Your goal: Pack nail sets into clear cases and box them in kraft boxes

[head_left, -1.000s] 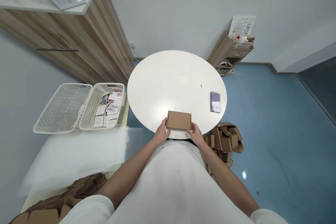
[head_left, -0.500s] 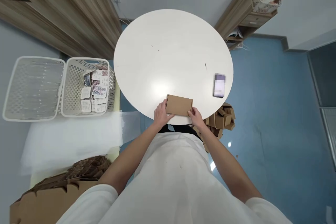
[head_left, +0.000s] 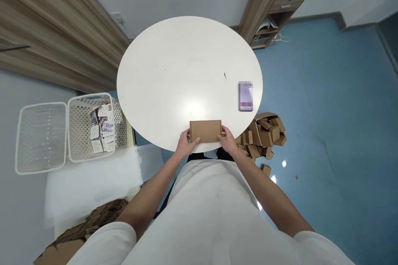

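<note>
A small brown cardboard box (head_left: 205, 131), its lid closed, is at the near edge of the white oval table (head_left: 186, 58). My left hand (head_left: 185, 144) grips its left end, the thumb on the front edge. My right hand (head_left: 228, 138) holds the opposite end, thumb at the near corner and fingers round the side. On the table's right side lies a phone-sized purple item (head_left: 245, 96), blurred by pixelation.
A white basket (head_left: 120, 132) with carded packets stands at left, beside an empty-looking clear-bottomed basket (head_left: 42, 138). White sheets (head_left: 93, 186) and stacked flat cardboard (head_left: 90, 223) lie nearer. Cardboard boxes (head_left: 264, 136) pile on the floor at right. A wooden cabinet (head_left: 261, 4) stands behind.
The box has turned slightly so its long edges lie level with the table's near edge. My left thumb has shifted onto its front. The head view has moved, shifting the whole scene.
</note>
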Tool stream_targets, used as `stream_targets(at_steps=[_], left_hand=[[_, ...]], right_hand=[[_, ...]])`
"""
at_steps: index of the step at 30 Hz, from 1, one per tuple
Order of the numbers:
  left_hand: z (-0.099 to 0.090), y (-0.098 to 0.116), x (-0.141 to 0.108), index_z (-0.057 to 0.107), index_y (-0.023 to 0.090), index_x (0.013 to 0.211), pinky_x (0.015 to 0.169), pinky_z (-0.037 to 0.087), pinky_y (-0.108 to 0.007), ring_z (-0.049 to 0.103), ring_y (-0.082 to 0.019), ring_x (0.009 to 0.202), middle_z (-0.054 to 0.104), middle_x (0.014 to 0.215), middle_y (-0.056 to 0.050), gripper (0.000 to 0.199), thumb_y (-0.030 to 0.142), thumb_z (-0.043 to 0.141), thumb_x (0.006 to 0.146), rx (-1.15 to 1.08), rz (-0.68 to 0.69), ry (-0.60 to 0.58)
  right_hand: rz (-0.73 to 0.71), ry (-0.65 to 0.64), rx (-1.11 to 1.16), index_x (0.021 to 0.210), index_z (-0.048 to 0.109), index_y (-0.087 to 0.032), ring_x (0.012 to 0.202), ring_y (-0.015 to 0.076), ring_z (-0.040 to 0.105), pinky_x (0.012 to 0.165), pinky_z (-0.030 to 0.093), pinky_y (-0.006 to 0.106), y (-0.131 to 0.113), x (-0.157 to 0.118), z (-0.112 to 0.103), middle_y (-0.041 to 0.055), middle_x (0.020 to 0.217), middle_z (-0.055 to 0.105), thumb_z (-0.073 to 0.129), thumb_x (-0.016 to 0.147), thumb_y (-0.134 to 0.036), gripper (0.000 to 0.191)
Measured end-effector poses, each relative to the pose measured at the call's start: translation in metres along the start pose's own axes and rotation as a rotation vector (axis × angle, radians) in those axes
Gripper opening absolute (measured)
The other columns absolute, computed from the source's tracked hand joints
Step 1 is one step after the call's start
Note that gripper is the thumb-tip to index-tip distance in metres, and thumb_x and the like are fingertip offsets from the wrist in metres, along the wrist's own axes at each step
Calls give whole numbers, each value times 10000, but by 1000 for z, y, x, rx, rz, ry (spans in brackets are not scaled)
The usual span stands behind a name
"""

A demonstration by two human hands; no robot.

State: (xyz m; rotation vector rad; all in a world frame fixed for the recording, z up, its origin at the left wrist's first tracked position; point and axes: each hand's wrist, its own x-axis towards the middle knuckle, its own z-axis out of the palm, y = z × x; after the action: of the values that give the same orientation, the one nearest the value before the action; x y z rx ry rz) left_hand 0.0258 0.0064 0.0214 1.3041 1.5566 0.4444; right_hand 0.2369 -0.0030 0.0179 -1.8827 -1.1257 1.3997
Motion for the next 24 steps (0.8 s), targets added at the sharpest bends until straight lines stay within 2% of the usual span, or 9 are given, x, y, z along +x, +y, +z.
stream_targets(at_steps=[3, 6, 10, 13, 16, 20, 24], left_hand=[[19, 16, 1, 379, 177, 1218, 711, 446, -300, 499, -186, 924, 434, 1195, -122, 624, 482, 561, 704, -6, -2, 15], [42, 41, 0, 389, 177, 1213, 724, 443, -310, 505, -190, 922, 454, 1190, -120, 611, 499, 539, 717, 3, 15, -1], [84, 95, 5, 345, 203, 1269, 739, 443, -318, 522, -184, 901, 488, 1172, -106, 623, 491, 513, 742, 37, 123, -161], [130, 140, 11, 341, 220, 1280, 736, 453, -320, 533, -184, 887, 510, 1158, -95, 609, 475, 505, 753, 88, 223, -353], [186, 174, 15, 363, 201, 1265, 758, 457, -329, 526, -200, 928, 525, 1142, -96, 587, 461, 507, 759, 149, 309, -563], [263, 197, 16, 351, 179, 1267, 828, 439, -360, 512, -215, 992, 484, 1200, -114, 602, 454, 520, 758, 186, 361, -824], [328, 216, 23, 283, 179, 1295, 927, 374, -375, 446, -224, 1117, 411, 1289, -118, 638, 470, 503, 771, 193, 402, -986]], right_hand=[[12, 17, -17, 1235, 369, -218, 797, 141, 524, 707, 461, 296, 5, -2, -26, 69, 1114, 508, 509, 712, -267, 544], [-6, 61, -88, 1245, 372, -219, 719, 132, 512, 674, 457, 301, 11, -9, -67, 57, 1033, 517, 519, 717, -373, 570], [-44, 184, -132, 1236, 407, -233, 684, 133, 502, 672, 449, 312, 28, -29, -132, 47, 964, 502, 486, 737, -444, 547], [-9, 352, -65, 1238, 409, -244, 754, 157, 528, 706, 449, 322, 56, -50, -176, 60, 1001, 494, 482, 744, -448, 539], [81, 532, 20, 1260, 381, -247, 895, 201, 529, 781, 437, 357, 94, -79, -206, 81, 1066, 478, 475, 748, -472, 567], [206, 728, 172, 1296, 321, -235, 1065, 234, 468, 883, 395, 402, 139, -118, -232, 107, 1157, 454, 468, 751, -506, 627], [153, 836, 354, 1342, 212, -245, 1148, 219, 421, 924, 380, 389, 162, -138, -262, 104, 1303, 385, 438, 765, -542, 687]])
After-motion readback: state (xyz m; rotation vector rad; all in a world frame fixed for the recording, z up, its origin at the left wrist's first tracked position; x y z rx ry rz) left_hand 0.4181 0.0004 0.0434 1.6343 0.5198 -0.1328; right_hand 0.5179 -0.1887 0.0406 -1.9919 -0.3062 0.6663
